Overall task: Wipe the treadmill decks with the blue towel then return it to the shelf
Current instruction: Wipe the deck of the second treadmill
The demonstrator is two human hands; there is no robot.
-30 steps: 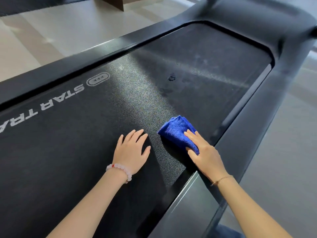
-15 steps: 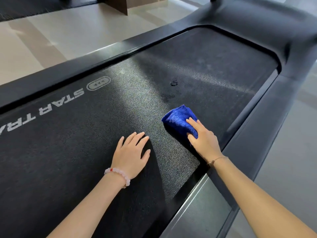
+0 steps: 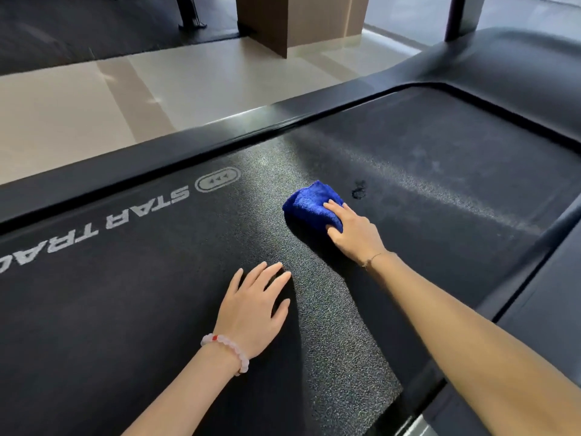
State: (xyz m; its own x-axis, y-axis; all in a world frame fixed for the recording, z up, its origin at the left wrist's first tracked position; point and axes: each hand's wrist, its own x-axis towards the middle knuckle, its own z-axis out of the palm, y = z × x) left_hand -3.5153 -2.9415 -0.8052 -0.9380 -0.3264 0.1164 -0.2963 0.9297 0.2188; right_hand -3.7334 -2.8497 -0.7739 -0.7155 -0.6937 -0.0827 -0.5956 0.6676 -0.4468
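Note:
The folded blue towel (image 3: 309, 205) lies on the black treadmill belt (image 3: 440, 190), near its middle and just right of the white "STAR TRAC" lettering (image 3: 138, 212). My right hand (image 3: 352, 229) holds the towel down on the belt, fingers over its top and thumb against its near side. A small dark spot (image 3: 358, 189) on the belt sits just to the right of the towel. Closer to me, my left hand (image 3: 253, 309) rests flat on the belt with spread fingers and a pale bead bracelet on the wrist.
Black side rails (image 3: 188, 146) run along the far and near edges of the belt, and the motor hood (image 3: 515, 67) rises at the right. Beyond lie pale floor tiles (image 3: 94, 105), a brown wooden column (image 3: 283, 20) and dark matting.
My right hand has slid the towel away from the near rail, across the belt towards the far side and the dark spot. My left hand has stayed flat on the belt.

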